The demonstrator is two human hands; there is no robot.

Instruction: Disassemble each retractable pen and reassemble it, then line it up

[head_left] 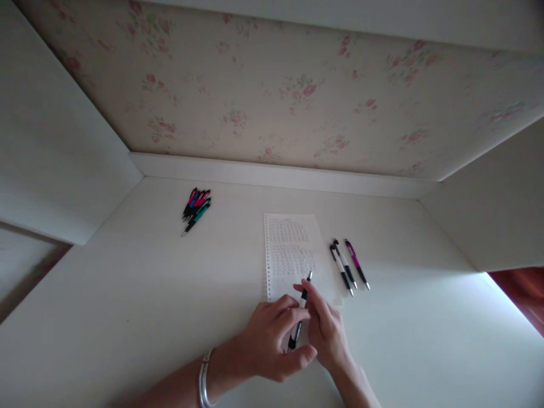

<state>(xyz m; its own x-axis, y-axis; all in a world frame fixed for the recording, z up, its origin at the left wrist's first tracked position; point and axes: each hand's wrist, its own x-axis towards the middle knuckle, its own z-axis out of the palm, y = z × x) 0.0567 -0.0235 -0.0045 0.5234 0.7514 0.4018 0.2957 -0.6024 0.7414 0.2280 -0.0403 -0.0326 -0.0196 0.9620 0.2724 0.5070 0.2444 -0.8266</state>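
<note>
A white pen with black ends (303,301) is held over the lower part of a written sheet of paper (289,283), its silver tip pointing away from me. My right hand (327,328) has its fingers closed around the front half of the pen. From the other side, my left hand (276,337) reaches across, index finger over the barrel and thumb stretched out apart. A silver bracelet (204,378) circles my left wrist. Handwritten lines fill the upper part of the sheet, which has punched holes along its left edge; my hands cover its lower end.
Right of the paper lie two black-and-white pens (342,267) and a purple pen (357,264). A pile of several red, blue and green pens (197,208) rests farther left on the white desk (170,294). White side panels and a floral back wall (255,102) enclose the desk.
</note>
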